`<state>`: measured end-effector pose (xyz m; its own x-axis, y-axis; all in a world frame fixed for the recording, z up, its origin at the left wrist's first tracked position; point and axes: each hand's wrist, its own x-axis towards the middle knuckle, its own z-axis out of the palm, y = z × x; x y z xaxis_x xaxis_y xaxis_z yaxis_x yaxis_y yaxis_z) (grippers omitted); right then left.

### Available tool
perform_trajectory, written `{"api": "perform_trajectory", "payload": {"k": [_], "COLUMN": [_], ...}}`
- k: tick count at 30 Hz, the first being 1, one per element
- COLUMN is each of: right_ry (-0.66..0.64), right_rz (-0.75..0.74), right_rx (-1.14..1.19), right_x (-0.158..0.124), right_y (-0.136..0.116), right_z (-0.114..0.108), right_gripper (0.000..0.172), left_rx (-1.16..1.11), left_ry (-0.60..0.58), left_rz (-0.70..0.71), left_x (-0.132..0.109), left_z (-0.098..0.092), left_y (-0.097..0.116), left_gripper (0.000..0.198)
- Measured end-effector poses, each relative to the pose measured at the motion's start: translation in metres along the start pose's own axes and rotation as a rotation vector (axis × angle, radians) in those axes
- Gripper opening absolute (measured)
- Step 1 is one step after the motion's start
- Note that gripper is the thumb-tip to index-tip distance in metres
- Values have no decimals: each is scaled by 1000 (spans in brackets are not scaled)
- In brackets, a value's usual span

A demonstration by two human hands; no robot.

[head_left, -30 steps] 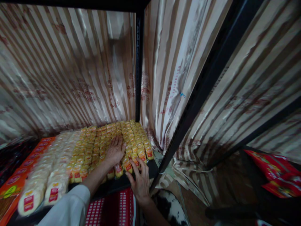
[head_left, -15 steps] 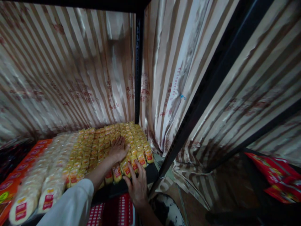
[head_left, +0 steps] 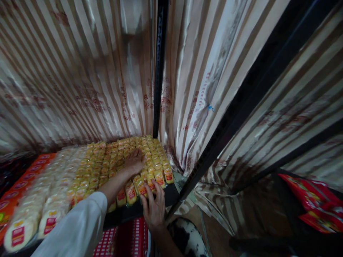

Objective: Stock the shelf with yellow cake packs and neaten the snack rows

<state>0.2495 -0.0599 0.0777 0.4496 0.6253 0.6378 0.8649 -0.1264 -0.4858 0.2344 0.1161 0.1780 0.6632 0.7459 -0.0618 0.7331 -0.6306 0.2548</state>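
Note:
Rows of small yellow wrapped snack packets [head_left: 104, 162] with red labels cover the right end of a dark shelf [head_left: 125, 216]. My left hand [head_left: 134, 162], in a white sleeve, lies flat on top of the packets, palm down and fingers stretched out. At the front edge, my right hand [head_left: 154, 207] has its fingers apart, with the fingertips against the faces of the front packets. Neither hand is wrapped round a packet. To the left run rows of larger pale wrapped round cakes [head_left: 49, 208] with red labels.
An orange printed box [head_left: 28, 178] lies further left. A dark post [head_left: 158, 71] and a slanting dark post [head_left: 227, 132] frame the shelf corner, backed by a striped curtain [head_left: 107, 71]. Below is a red basket [head_left: 136, 237]. Red packets [head_left: 316, 200] lie at right.
The view has shifted slightly. My left hand sits a little further back over the packets, still flat. My right hand keeps its place at the front edge.

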Motion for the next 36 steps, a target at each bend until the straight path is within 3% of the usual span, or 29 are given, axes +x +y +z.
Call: {"api": "perform_trajectory", "payload": {"k": [5,10,17,20,24,26,28,31,36], "right_ry": [23,35,29,32,20,20,24,25,49], "right_rz": [-34,-40,-27,-27,-12,-8,2,31,105], "right_rx": [-29,-40,-39,-32,-21,-8,7,50,137], "right_x": [-2,-3,-1,-1,1,2,2,2,1], "right_y": [3,4,2,1,-1,-1,0,1,1], "right_z": [1,4,4,2,-1,-2,-3,-4,-9], "right_gripper": [41,40,40,38,37,36,35,33,30], "left_rx": [-47,-75,-107,-141,-299,-330,-344,-372,-382], "left_ry": [27,-21,-8,78,482,605,635,578,507], "left_rz": [-11,8,25,64,223,285,310,244,177], "left_x": [13,25,20,-1,-60,-96,-128,-160,-170], "left_z": [-3,1,2,0,13,29,47,74,102], "left_y": [-5,-13,-16,-10,-2,1,4,10,17], "left_gripper": [66,66,66,59,39,32,29,33,39]}}
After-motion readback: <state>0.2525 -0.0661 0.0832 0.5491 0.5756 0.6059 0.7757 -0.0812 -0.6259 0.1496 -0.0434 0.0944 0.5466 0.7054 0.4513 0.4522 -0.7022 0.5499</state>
